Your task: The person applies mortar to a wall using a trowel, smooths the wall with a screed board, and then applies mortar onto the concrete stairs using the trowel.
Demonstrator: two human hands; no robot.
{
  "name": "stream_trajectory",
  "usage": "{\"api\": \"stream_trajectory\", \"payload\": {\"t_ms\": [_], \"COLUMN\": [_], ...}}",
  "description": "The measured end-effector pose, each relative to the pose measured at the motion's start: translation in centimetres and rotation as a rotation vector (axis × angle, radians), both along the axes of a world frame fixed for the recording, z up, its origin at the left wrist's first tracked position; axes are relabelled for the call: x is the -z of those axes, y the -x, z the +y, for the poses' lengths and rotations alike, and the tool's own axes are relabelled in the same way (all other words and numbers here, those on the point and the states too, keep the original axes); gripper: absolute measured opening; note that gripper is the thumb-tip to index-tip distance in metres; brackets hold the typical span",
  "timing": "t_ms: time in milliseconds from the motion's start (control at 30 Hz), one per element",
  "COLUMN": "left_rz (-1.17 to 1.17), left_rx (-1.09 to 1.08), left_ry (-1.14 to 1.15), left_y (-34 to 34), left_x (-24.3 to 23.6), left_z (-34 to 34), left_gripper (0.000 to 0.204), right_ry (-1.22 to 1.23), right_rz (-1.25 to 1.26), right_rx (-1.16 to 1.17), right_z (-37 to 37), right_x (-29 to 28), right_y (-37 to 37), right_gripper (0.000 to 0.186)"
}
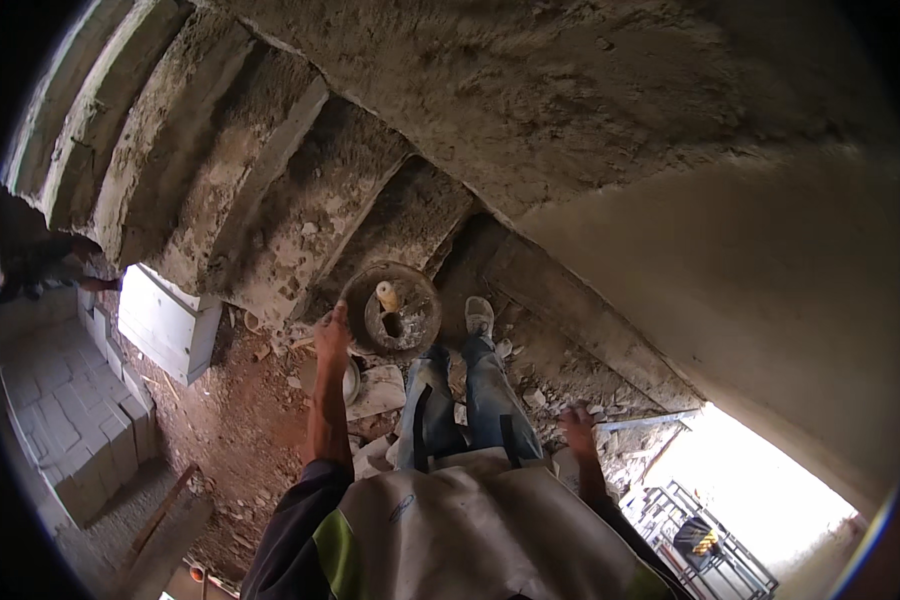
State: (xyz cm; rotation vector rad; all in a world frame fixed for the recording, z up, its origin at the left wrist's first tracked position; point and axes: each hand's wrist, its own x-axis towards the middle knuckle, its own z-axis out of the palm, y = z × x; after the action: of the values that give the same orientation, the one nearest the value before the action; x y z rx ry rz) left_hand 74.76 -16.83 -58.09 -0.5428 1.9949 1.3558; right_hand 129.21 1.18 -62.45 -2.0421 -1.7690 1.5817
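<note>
Your left hand (pixel 333 335) closes its fingers on the left rim of the round bucket (pixel 428 290), which is beyond your knees, with a pale-handled tool (pixel 387 295) inside. Your right hand (pixel 577 428), nearer and to the right, bends loosely; whether it holds something, I cannot tell.

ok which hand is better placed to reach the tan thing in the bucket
Probably the left hand: it is at the rim of the bucket, while the right hand is farther off.
</note>
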Motion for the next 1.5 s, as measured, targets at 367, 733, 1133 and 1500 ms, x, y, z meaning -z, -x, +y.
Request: {"api": "stream_trajectory", "payload": {"t_ms": [367, 733, 1133, 1500], "left_rz": [0.383, 0.469, -0.373, -0.482], "left_rx": [0.424, -0.016, 0.407, 0.195], "left_ry": [0.364, 0.764, 0.218, 0.614], "left_y": [-4.1, 5.4, -41.8, -39.3], "left_x": [9.2, 23.7, 16.5, 18.2], "left_z": [1.1, -9.3, -12.2, -12.2], "left_gripper": [0.047, 0.040, 0.106, 0.091], "right_ry": [-0.007, -0.188, -0.525, -0.037], "right_rz": [-0.095, 0.253, -0.258, -0.585], "right_rx": [-0.544, -1.175, -1.970, -1.551], "right_z": [9.8, 7.4, -6.5, -11.2], "right_x": [5.4, 9.5, 18.9, 15.6], "right_y": [-2.5, 40.7, 53.1, 56.6], "right_gripper": [0.025, 0.042, 0.026, 0.034]}}
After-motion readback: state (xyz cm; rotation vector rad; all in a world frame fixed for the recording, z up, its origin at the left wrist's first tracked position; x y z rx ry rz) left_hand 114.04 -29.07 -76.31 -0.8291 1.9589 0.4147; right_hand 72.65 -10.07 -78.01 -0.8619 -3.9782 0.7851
